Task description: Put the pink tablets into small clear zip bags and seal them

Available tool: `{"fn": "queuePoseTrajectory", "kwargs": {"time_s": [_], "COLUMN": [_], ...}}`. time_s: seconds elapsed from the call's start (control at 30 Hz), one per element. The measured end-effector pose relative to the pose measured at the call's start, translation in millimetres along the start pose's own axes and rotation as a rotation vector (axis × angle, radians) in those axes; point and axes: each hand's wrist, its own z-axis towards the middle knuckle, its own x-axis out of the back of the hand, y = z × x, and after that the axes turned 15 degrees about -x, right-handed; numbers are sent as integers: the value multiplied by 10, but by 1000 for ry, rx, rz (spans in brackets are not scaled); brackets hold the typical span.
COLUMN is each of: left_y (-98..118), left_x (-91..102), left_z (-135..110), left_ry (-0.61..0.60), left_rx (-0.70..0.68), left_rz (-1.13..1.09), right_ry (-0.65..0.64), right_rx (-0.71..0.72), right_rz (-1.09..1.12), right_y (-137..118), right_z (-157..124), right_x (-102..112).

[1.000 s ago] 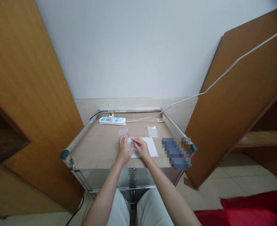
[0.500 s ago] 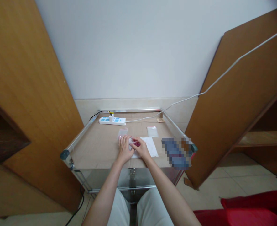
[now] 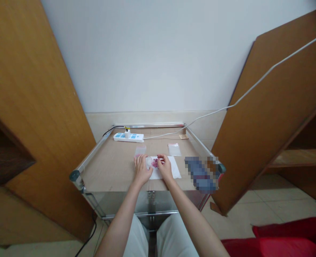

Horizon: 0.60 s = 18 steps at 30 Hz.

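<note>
A small heap of pink-red beads (image 3: pixel 155 163) lies on a white sheet of paper (image 3: pixel 174 170) at the middle of a cardboard-topped cart (image 3: pixel 112 167). My left hand (image 3: pixel 142 168) rests flat on the sheet's left edge, fingers stretched out beside the beads. My right hand (image 3: pixel 165 167) sits just right of the beads, fingers curled down with the tips touching the paper next to them. A small clear bag with pink in it (image 3: pixel 140 150) lies just beyond my left hand.
A second clear bag (image 3: pixel 174 149) lies at the back right of the sheet. A white power strip (image 3: pixel 128 137) with a plug and cables sits at the cart's far edge. A blurred blue patch (image 3: pixel 201 173) covers the right edge. Wooden boards lean on both sides.
The pink beads, hidden a second ago, now lie exposed on the paper between my hands. My right hand has shifted slightly right; my left hand has stayed put.
</note>
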Motion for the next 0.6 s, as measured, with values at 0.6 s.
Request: {"fn": "queuePoseTrajectory", "kwargs": {"time_s": [0.6], "left_y": [-74], "left_x": [-30], "left_z": [-17], "left_ry": [-34], "left_rx": [0], "left_rz": [-14], "right_ry": [-115], "right_rx": [220], "right_rz": [-510], "right_y": [-96], "right_z": [279], "right_x": [227]}}
